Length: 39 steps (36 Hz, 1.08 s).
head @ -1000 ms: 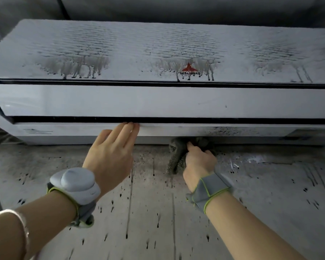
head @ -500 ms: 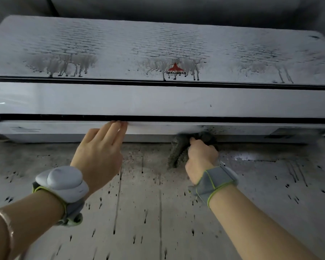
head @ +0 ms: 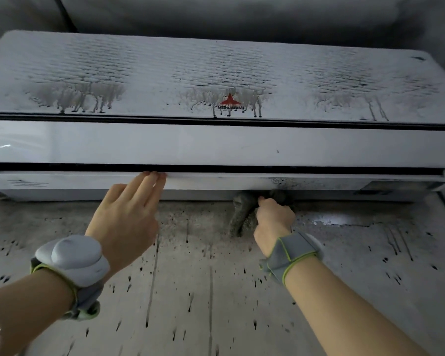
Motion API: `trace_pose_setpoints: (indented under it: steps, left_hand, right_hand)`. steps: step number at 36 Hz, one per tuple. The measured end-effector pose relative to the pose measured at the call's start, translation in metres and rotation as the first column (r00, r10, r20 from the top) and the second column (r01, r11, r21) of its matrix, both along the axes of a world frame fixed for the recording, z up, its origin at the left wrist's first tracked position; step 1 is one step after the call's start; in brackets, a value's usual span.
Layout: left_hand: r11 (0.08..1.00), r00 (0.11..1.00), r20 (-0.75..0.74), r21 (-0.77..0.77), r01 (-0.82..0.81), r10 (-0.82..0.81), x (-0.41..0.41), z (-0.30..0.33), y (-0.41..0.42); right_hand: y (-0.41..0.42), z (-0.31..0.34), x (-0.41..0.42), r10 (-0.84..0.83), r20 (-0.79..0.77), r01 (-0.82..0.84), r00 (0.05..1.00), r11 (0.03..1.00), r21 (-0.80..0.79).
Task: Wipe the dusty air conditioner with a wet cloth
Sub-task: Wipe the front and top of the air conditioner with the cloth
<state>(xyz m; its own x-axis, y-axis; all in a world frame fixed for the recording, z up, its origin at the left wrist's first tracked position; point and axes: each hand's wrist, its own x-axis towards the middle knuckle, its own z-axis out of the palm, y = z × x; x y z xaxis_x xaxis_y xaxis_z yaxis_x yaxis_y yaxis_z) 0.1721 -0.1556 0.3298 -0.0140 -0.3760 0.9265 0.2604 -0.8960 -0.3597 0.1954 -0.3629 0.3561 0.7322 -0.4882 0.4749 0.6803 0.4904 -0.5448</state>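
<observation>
The wet cloth (head: pixel 244 211) is bunched in the clenched right hand (head: pixel 274 222); the air conditioner (head: pixel 216 145) lies at twelve o'clock, its long axis running three-to-nine. The left hand (head: pixel 126 217) rests with fingers pressed together.

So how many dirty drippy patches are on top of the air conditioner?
3. One drippy patch on the left, one in the middle behind the red logo, and one on the right. Smaller smudges elsewhere may blend in.

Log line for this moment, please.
left hand: open, fingertips on flap | right hand: pressing cloth under AC | top dusty
</observation>
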Motion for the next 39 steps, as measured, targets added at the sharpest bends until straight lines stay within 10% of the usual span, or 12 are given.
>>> trace_pose_setpoints:
  steps: [39]
  left_hand:
    - [0.999,1.000,0.000,-0.044,0.003,-0.003,0.003,-0.001,-0.004]
  right_hand:
    - [-0.026,-0.001,0.012,-0.112,0.080,0.119,0.990,0.989,-0.082]
